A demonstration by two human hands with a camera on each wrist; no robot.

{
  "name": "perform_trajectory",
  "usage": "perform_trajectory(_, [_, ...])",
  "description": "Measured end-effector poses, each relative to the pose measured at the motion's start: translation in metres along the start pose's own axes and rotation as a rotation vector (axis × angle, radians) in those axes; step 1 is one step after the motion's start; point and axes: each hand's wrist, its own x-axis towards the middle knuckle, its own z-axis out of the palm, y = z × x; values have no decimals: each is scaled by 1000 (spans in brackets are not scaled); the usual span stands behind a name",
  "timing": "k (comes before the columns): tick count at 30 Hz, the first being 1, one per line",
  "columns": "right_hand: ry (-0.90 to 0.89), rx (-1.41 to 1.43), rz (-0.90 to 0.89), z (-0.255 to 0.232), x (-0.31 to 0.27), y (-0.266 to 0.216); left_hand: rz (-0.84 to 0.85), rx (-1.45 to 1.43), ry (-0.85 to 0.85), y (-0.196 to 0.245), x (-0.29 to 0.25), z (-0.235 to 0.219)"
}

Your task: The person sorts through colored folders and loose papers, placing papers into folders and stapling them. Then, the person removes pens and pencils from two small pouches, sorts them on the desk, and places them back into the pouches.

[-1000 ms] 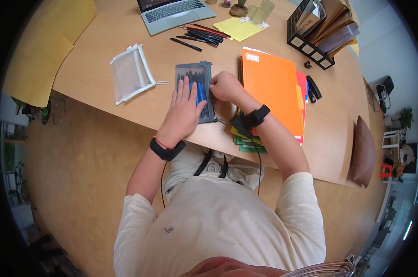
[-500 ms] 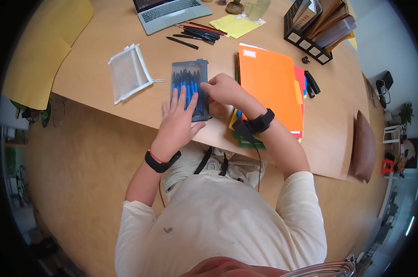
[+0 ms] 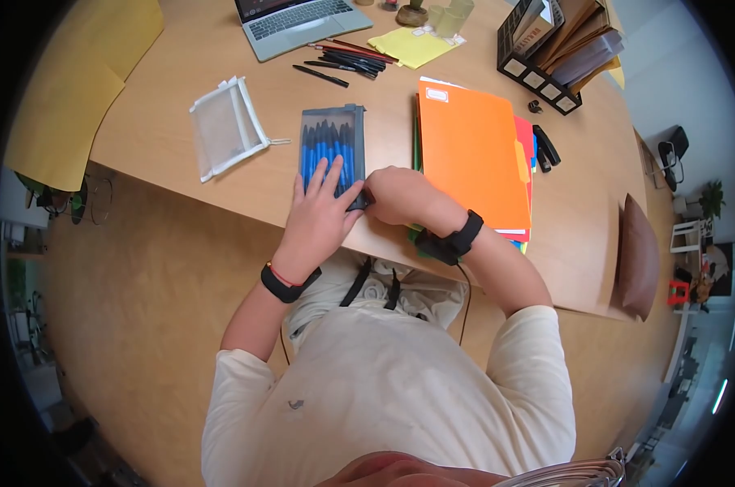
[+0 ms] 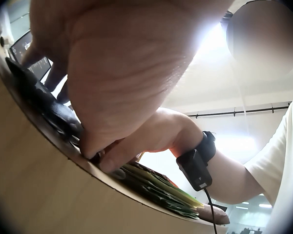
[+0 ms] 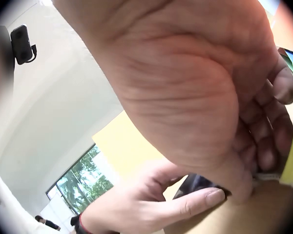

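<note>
A dark translucent zip pouch (image 3: 332, 134) with several blue pens (image 3: 323, 146) inside lies on the table. My left hand (image 3: 315, 215) rests on its lower part, fingers spread. At the pouch's lower right corner is my right hand (image 3: 404, 196), fingers curled; in the right wrist view the right hand (image 5: 185, 92) has its curled fingers around a small pale pull (image 5: 267, 175), partly hidden. The left thumb reaches toward the right one in that view, beside the dark pouch (image 5: 198, 183). In the left wrist view the left palm (image 4: 122, 73) hides much of the pouch (image 4: 46, 109).
A white-edged mesh pouch (image 3: 225, 130) lies to the left. Orange and other folders (image 3: 473, 154) are stacked right of the hands, with a stapler (image 3: 546, 148) beyond. Loose black pens (image 3: 351, 61), yellow paper (image 3: 416, 49), a laptop (image 3: 302, 24) and a file organizer (image 3: 538, 77) stand farther back.
My right hand has moved down along the pouch's right edge to its lower corner. My left hand has shifted slightly, its thumb now closer to the right hand.
</note>
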Motion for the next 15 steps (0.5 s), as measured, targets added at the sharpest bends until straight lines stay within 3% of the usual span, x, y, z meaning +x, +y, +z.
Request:
perform_trajectory(4, [-36, 12, -39, -9, 1, 1, -8, 11, 21, 0, -1, -3])
perform_trajectory(7, [-3, 103, -168, -19, -1, -4, -10, 34, 85, -1, -2, 3])
perform_trajectory(10, [174, 142, -251, -30, -5, -11, -25, 15, 164, -4, -4, 3])
perform_trajectory(15, [309, 305, -357, -51, 1, -21, -94, -216, 315, -11, -1, -9])
